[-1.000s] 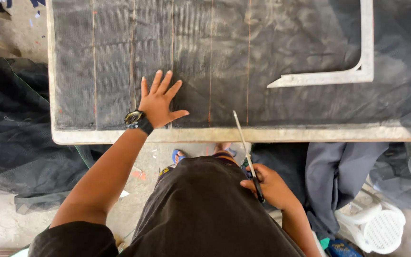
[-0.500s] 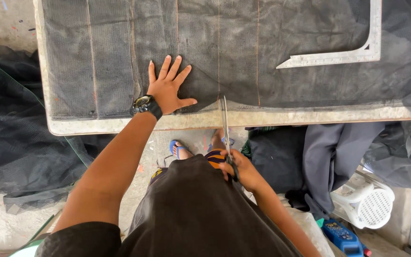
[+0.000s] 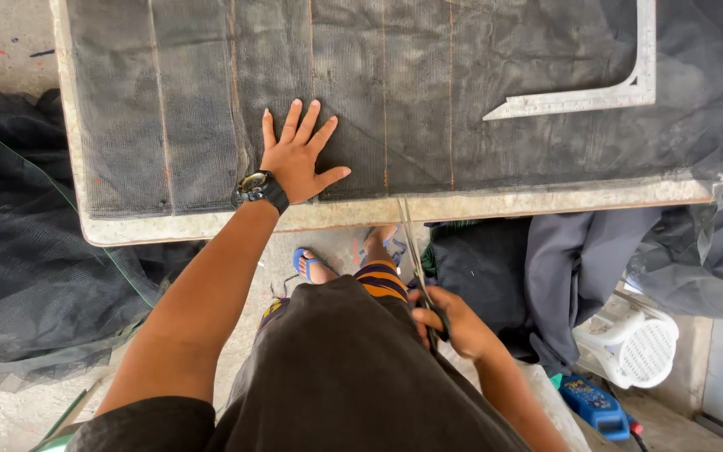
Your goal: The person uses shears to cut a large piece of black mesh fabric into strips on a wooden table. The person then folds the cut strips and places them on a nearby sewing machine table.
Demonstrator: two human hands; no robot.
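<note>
Black mesh (image 3: 462, 92) under left hand (image 3: 299, 159), scissors (image 3: 416, 251) in right hand (image 3: 449, 322).

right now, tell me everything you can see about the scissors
The scissors are long, slim and metal-bladed, with dark handle loops. The right hand grips the handles below the table's near edge, close to the person's body. The blades run up and slightly left from the hand, their tips reaching the edge of the dark mesh fabric spread over the table. They look almost closed, though how far apart the blades stand is hard to tell. The left hand lies flat on the mesh, apart from them.
</note>
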